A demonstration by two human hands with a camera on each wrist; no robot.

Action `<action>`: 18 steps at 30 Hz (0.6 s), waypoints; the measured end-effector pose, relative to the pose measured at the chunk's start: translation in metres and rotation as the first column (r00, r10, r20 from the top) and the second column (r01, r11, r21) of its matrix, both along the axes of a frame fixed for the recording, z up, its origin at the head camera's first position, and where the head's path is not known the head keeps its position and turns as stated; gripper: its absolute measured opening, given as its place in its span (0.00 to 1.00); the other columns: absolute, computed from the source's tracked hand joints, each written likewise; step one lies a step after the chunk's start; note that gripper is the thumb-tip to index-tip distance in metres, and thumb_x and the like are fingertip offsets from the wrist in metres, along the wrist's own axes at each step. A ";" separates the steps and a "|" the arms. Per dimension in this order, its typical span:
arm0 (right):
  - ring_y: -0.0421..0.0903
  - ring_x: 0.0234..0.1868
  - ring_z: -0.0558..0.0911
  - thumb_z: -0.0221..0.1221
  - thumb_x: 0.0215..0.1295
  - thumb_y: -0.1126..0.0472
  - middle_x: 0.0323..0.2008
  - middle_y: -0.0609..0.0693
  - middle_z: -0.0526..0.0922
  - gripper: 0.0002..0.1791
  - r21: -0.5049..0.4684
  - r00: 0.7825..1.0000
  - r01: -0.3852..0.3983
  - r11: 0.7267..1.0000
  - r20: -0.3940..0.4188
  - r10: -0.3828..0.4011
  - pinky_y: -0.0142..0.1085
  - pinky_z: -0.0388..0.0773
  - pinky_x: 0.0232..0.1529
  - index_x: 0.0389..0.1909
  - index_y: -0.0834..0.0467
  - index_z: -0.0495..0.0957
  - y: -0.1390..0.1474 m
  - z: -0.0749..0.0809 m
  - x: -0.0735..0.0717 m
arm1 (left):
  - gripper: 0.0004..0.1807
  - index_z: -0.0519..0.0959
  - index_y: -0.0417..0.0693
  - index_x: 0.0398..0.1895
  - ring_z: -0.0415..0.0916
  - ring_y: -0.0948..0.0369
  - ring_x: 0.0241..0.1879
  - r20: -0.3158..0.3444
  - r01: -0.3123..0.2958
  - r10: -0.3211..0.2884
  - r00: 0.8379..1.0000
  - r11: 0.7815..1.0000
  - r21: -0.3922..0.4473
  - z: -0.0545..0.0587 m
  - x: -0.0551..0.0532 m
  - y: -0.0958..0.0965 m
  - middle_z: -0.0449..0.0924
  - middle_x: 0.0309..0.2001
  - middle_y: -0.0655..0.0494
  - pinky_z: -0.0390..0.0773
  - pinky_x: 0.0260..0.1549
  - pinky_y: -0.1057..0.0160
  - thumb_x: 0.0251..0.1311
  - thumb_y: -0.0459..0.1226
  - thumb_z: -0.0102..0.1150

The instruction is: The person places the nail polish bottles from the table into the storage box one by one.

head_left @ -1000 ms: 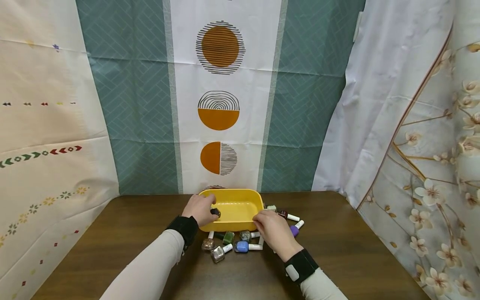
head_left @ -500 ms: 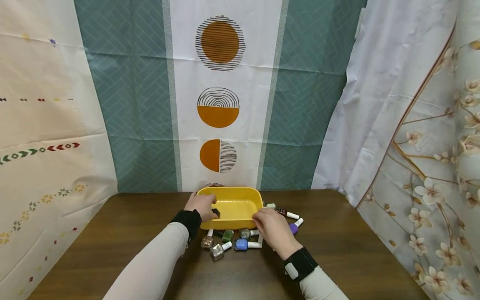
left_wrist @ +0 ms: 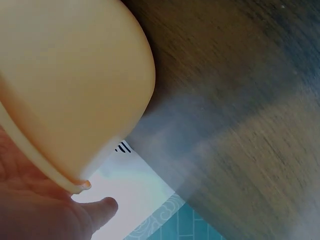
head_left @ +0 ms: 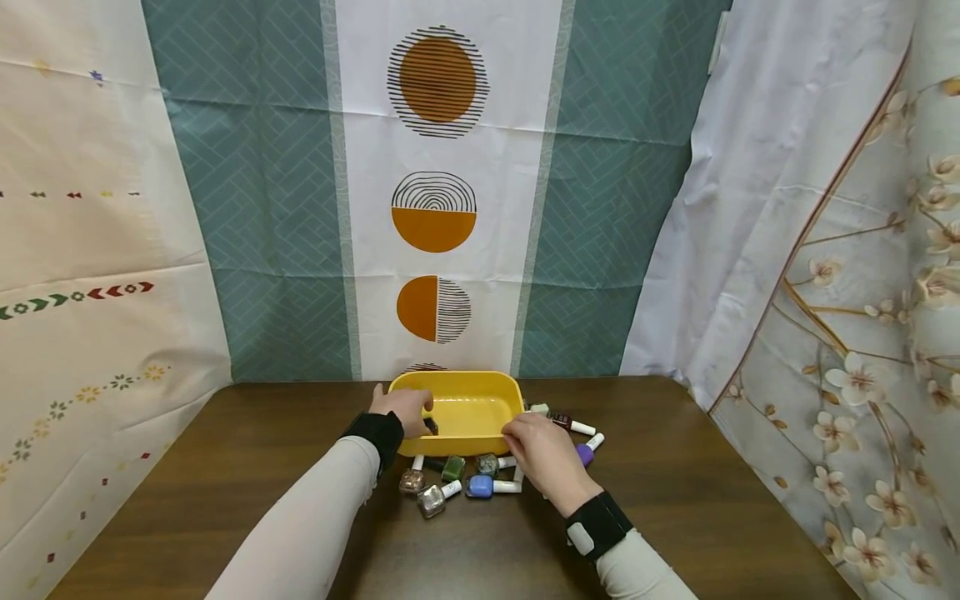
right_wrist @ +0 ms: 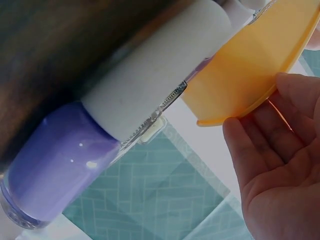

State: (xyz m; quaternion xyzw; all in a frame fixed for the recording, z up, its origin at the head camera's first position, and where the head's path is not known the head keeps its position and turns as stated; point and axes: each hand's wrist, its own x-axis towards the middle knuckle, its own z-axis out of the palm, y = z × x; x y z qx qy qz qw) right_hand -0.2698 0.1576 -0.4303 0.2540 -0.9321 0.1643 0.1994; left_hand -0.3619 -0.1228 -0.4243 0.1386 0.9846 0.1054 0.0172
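My left hand (head_left: 403,408) reaches over the left side of a yellow plastic tray (head_left: 472,447). A small dark nail polish bottle (head_left: 431,426) shows at its fingertips inside the tray, mostly hidden by the hand. In the left wrist view, the tray's outer wall (left_wrist: 85,65) fills the upper left, and one finger (left_wrist: 102,210) extends beyond the rim. My right hand (head_left: 543,454) pinches the tray's front right rim. The right wrist view has that hand (right_wrist: 280,155) with thumb and fingers at the rim, and a purple nail polish bottle (right_wrist: 60,165) close to the camera.
Several nail polish bottles lie in front of the tray, among them a blue one (head_left: 480,487), a green one (head_left: 453,468) and a silver one (head_left: 431,502). A dark red bottle (head_left: 561,421) lies at the right. The brown table (head_left: 247,467) meets a patterned curtain (head_left: 292,250) behind.
My left hand has shifted slightly rightward relative to the tray, and less of the dark bottle shows. The right hand keeps its place at the rim. The head view has tilted a little.
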 end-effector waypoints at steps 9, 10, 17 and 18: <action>0.50 0.51 0.87 0.75 0.71 0.62 0.46 0.49 0.90 0.09 -0.011 1.000 0.010 1.000 0.010 -0.010 0.48 0.86 0.61 0.49 0.57 0.91 -0.001 -0.001 0.001 | 0.23 0.84 0.47 0.61 0.81 0.43 0.61 -0.022 -0.004 0.006 1.000 0.994 0.109 0.027 0.038 -0.002 0.89 0.55 0.47 0.58 0.72 0.24 0.68 0.46 0.77; 0.50 0.51 0.87 0.75 0.71 0.62 0.46 0.49 0.90 0.09 -0.012 1.000 0.012 1.000 0.010 -0.012 0.49 0.86 0.61 0.48 0.57 0.91 -0.001 -0.001 0.002 | 0.23 0.84 0.47 0.62 0.81 0.43 0.62 -0.042 -0.005 0.010 0.999 0.993 0.118 0.029 0.040 -0.002 0.88 0.57 0.46 0.60 0.71 0.26 0.69 0.46 0.76; 0.50 0.50 0.87 0.75 0.70 0.62 0.45 0.49 0.90 0.08 -0.018 1.000 0.009 1.000 0.008 -0.009 0.49 0.86 0.61 0.48 0.57 0.91 -0.001 0.001 0.001 | 0.29 0.80 0.46 0.70 0.74 0.40 0.69 -0.165 0.005 0.027 0.986 0.982 0.190 0.028 0.048 -0.010 0.79 0.69 0.41 0.63 0.73 0.32 0.72 0.48 0.73; 0.50 0.50 0.87 0.75 0.71 0.62 0.45 0.49 0.90 0.08 -0.018 1.000 0.009 1.000 0.011 -0.009 0.49 0.86 0.61 0.48 0.57 0.91 -0.002 0.001 0.000 | 0.29 0.80 0.45 0.71 0.73 0.40 0.70 -0.181 0.010 0.027 0.983 0.979 0.202 0.030 0.053 -0.012 0.78 0.70 0.40 0.63 0.74 0.32 0.72 0.47 0.73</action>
